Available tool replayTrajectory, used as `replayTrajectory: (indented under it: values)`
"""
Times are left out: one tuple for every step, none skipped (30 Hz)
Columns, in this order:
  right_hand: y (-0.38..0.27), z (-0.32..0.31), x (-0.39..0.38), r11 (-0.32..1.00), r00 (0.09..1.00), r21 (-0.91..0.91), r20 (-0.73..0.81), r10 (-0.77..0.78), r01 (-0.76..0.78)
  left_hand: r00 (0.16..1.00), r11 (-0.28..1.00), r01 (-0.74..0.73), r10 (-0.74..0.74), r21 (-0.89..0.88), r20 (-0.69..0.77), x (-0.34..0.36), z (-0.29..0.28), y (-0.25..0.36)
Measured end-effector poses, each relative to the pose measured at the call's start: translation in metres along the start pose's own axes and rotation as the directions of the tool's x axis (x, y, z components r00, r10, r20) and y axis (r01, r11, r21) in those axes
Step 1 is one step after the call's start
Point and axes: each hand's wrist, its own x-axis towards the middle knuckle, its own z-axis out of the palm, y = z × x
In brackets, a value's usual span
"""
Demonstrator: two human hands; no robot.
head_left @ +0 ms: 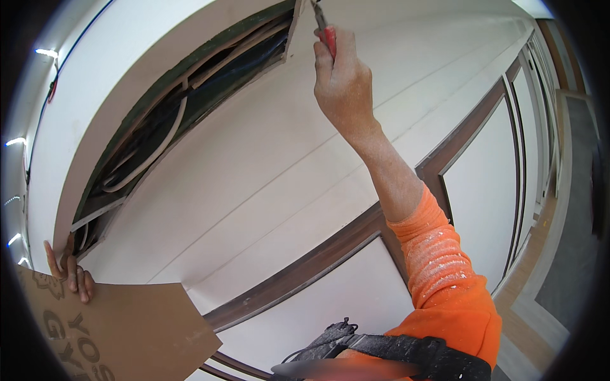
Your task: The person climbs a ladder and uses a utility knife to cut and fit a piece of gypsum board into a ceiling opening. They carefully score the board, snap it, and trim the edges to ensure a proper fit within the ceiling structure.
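Note:
Raised overhead, my right hand (346, 89) grips a slim red-handled tool (329, 39) with a grey end; its tip runs to the top rim and its exact kind is unclear. That tip is beside the corner of a long opening (190, 89) in the white ceiling. At the lower left, my left hand (75, 279) has its fingers over the upper edge of a brown gypsum board (140, 324) with dark printing. The board hides my left forearm. White dust covers my right hand and orange sleeve (438, 260).
Inside the opening are a pale flexible conduit (168, 136) and dark framing. White panels with brown wooden trim (298, 267) stand below and to the right. A blue cable (70, 54) and small lights line the far left. A dusty black strap (413, 352) crosses my body.

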Motion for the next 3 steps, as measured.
replayTrajectory:
  values:
    - [0.000,0.001,0.003,1.000,1.000,0.001,-0.001,0.023,-0.023,1.000,1.000,0.025,-0.026,0.017,0.011,-0.001,-0.007,0.003]
    - [0.000,0.001,0.003,0.999,0.999,0.002,-0.002,0.045,-0.045,0.998,0.998,0.052,-0.053,0.035,0.023,-0.002,-0.013,0.006]
    - [0.001,0.002,0.002,0.998,0.998,-0.004,0.003,0.057,-0.057,0.998,0.998,0.058,-0.059,0.036,0.024,-0.004,-0.018,0.004]
